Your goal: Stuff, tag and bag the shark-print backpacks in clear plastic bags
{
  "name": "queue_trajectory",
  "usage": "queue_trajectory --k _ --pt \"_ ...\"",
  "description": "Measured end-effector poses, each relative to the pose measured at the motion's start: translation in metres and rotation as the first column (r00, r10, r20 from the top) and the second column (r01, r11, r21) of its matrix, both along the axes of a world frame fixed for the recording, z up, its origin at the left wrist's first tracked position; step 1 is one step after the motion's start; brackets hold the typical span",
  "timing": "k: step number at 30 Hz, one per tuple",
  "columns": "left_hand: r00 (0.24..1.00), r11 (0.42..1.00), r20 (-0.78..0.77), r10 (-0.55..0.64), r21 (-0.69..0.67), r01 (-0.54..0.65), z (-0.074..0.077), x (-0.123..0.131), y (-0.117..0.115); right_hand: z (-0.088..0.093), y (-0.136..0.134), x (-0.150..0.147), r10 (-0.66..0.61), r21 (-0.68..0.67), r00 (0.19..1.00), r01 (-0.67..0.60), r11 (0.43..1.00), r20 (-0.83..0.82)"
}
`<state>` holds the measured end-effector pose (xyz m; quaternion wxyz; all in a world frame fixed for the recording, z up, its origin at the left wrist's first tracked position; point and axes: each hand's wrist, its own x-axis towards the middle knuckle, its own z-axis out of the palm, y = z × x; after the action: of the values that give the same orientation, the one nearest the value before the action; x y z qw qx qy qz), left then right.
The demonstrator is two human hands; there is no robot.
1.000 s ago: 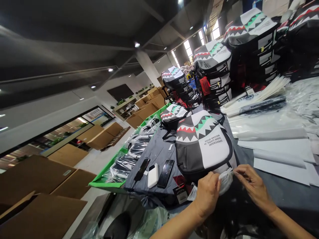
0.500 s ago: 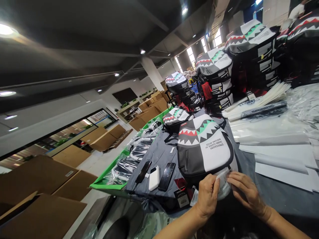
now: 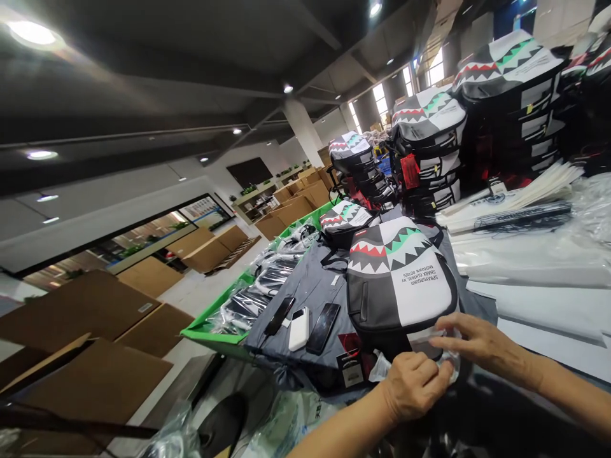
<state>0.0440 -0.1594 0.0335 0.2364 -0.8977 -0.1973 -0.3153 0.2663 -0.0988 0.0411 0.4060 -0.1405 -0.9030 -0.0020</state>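
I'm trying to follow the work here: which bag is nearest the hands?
The front bag: the left hand and right hand are at its near end. The bag behind it and the stacks are farther away.

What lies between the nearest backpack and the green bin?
In the head view, grey cloth stretches between backpack and green bin, carrying a white device, two dark phone-like slabs and white scraps.

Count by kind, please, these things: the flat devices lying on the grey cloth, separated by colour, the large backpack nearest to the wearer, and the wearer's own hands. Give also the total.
Black devices: 2
White device: 1
Large backpack: 1
Own hands, left hand and right hand: 2
Total: 6
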Motion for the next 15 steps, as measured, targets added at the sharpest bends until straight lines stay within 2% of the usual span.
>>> queue_trajectory --k 2,4,6,9,12,15 --pt "1.0 1.0 -0.015 0.002 -0.007 -0.002 -0.001 0.0 0.001 0.012 0.015 0.002 0.105 0.075 0.981 -0.118 0.99 0.163" --pt "1.0 1.0 0.003 -0.008 -0.028 0.008 -0.001 0.0 0.001 0.022 0.029 0.006 0.134 0.072 0.959 -0.157 0.985 0.25" --pt "1.0 0.999 0.023 0.005 -0.052 -0.004 -0.001 0.001 0.001 0.03 0.037 0.011 0.109 0.065 0.957 -0.13 0.989 0.268" --pt "0.998 0.994 -0.032 0.05 -0.1 -0.053 -0.004 0.0 0.001 0.038 0.037 0.016 0.052 0.058 0.96 -0.071 0.996 0.274" --pt "0.996 0.987 -0.083 0.044 -0.15 -0.056 -0.008 -0.002 0.002 0.039 0.03 0.014 0.116 0.06 0.944 -0.141 0.988 0.308" --pt "0.998 0.986 -0.068 0.017 -0.161 -0.028 -0.009 -0.002 0.002 0.038 0.029 0.006 0.167 0.117 0.933 -0.213 0.97 0.318"
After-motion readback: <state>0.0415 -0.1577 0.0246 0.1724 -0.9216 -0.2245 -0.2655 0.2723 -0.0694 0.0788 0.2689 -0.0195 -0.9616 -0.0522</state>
